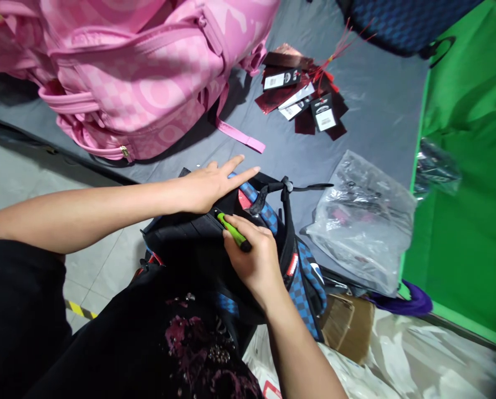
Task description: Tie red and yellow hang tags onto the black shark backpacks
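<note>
A black and blue checkered backpack [303,288] leans at the table's near edge against my body, with its black inner panel [189,227] facing up. My left hand [214,185] lies on the panel's upper part, two fingers stretched out toward the blue checkered strap [264,213]. My right hand [254,249] is closed around a slim lime-green tool with black ends [233,230]. The tool's dark tip points at the black fabric just below my left hand. I cannot tell whether the tip touches the fabric or what kind of tool it is.
A large pink backpack [148,83] rests on the grey-covered table [381,111] at upper left. Several hang tags [301,94] with red strings lie beyond. To the right are a clear plastic bag [364,221] and a green cloth [472,221]. Cardboard [347,327] shows below.
</note>
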Action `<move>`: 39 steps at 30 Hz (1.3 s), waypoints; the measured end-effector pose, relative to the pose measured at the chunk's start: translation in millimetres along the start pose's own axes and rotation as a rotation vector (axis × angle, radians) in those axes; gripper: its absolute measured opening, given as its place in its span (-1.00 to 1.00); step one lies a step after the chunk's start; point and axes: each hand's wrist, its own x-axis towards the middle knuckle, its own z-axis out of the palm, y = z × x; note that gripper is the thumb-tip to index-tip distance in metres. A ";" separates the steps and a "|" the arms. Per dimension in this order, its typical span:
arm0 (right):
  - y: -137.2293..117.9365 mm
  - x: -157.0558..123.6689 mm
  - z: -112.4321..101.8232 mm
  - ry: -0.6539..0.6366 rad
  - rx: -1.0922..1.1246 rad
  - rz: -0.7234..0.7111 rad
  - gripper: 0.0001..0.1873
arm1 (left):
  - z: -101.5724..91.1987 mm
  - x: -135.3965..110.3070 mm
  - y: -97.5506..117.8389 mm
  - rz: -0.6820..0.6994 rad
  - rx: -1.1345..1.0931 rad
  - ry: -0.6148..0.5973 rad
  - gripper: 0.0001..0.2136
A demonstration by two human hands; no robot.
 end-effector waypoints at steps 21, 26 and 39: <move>196.4 -85.9 -149.5 0.009 -0.959 0.713 -0.58 | 15.9 2.1 -13.1 0.181 0.049 0.240 -0.13; 229.8 -13.8 -170.4 0.007 -0.988 0.547 -0.55 | 16.1 2.9 -12.0 0.127 0.074 0.208 -0.03; 216.4 -38.7 -160.0 -0.090 -0.982 0.331 -0.61 | 5.0 2.2 -3.3 0.104 0.076 0.160 -0.03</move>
